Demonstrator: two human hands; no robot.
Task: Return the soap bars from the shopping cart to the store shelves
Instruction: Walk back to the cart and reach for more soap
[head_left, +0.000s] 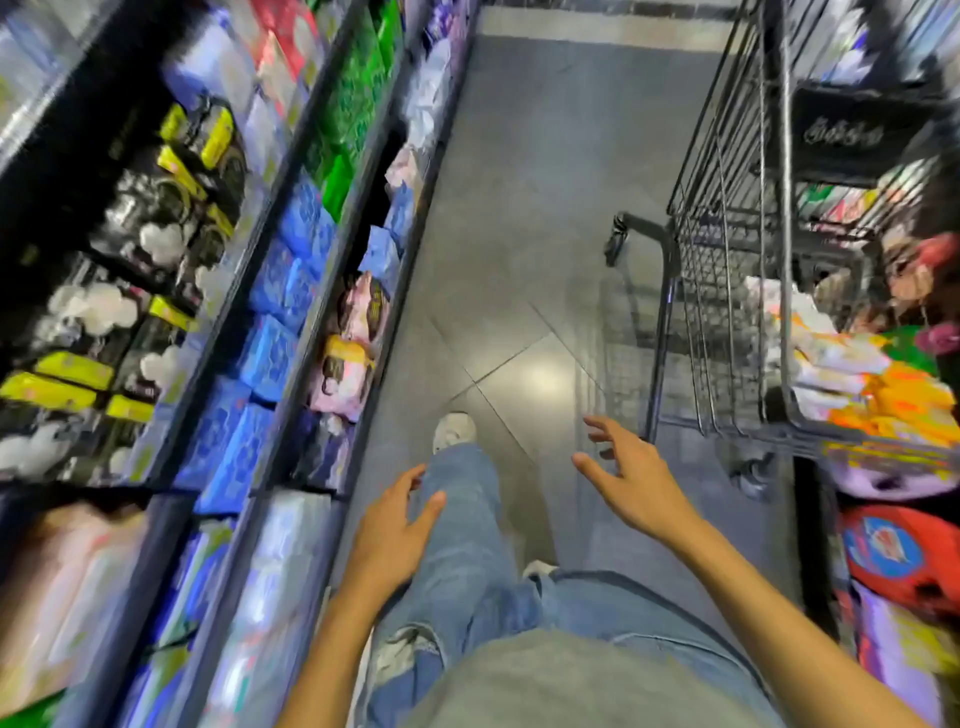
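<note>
Soap bars (852, 374) were in neither hand: the fingers of the left hand (389, 530) hung loosely spread over the jeans (467, 519) at lower centre. Those of the right hand (634, 478) were splayed wide and empty, near the shopping cart (784, 234). The bars lay as blurred orange and white packs in that cart at the right edge, with the store shelves (291, 270) along the left.

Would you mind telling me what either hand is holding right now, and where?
Nothing: the left hand and right hand are both open and empty.
</note>
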